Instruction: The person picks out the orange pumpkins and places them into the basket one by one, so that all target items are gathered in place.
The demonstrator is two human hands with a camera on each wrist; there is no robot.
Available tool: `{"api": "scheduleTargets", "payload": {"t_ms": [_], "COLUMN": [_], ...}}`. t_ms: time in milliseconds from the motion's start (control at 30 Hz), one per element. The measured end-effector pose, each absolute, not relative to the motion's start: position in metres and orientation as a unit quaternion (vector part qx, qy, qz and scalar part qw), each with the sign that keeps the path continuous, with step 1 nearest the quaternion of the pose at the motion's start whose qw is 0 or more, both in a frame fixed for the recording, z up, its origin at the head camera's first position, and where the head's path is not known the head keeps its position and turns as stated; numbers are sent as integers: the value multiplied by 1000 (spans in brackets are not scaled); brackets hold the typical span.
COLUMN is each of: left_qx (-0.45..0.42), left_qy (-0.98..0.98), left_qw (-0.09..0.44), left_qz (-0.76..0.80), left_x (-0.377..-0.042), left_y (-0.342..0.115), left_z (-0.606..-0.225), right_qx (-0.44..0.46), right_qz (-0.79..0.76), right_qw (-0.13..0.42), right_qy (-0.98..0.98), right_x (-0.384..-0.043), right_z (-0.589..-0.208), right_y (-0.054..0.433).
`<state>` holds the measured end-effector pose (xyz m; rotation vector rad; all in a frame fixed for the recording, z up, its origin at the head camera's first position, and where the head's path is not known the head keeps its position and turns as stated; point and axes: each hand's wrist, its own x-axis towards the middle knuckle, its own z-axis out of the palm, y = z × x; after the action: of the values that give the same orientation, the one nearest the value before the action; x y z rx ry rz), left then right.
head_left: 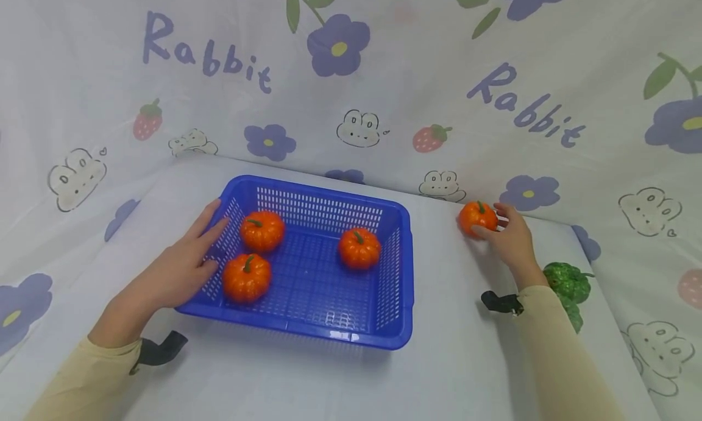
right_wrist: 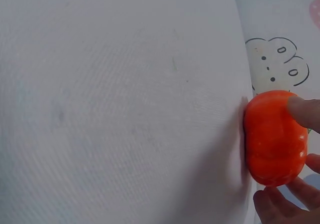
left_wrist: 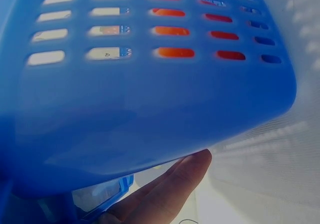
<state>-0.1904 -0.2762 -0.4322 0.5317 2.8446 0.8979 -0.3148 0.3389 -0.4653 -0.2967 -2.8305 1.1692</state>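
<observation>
At the right, by the table's back edge, my right hand [head_left: 512, 241] holds a small orange pumpkin [head_left: 476, 219] with a green stem, thumb on one side and fingers on the other. The right wrist view shows the thumb and fingertips around this pumpkin [right_wrist: 275, 139]. My left hand [head_left: 178, 268] lies along the left rim of a blue plastic basket [head_left: 285, 328], fingers extended. In the left wrist view its fingers [left_wrist: 170, 191] are right at the lower edge of the basket wall [left_wrist: 150, 109]. Inside the basket, two pumpkins sit at the left and one pumpkin [head_left: 359, 248] at the right.
Two green, bumpy pumpkin-like vegetables [head_left: 567, 281] lie near the table's right edge, partly covered by the right forearm. A white cloth [head_left: 444, 372] covers the table. Behind it hangs a printed curtain [head_left: 395, 61] with rabbits and flowers.
</observation>
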Motion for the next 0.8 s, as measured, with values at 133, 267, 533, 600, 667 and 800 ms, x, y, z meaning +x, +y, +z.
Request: {"api": "scheduleTargets", "payload": {"t_ms": [133,267,533,600,667,800], "left_qx": [176,175,177,177,176,176], "left_qy": [937,937,937,937,937,937], "left_qw": [55,54,52,52,53,53], "left_qz": [296,297,297,297,296,297], "left_x": [-191,-191,-190,-190,-190,-189], "left_y": [-277,-278,-278,-277,-277,-277], "left_z": [-433,-434,-434,-433,-433,-432], "right_qx": [-104,-114,-109,-107,-105,-107], "right_qz": [385,389,393,395,395,392], "right_qw": [32,33,30,30,29,28], "right_qy": [-917,-913,-912,-912,-912,-913], "right_x": [-317,-318,-316,-315,-315,-316], "right_z": [-469,-472,-476,-476,-476,-475], "right_y": [340,340,339,339,339,339]}}
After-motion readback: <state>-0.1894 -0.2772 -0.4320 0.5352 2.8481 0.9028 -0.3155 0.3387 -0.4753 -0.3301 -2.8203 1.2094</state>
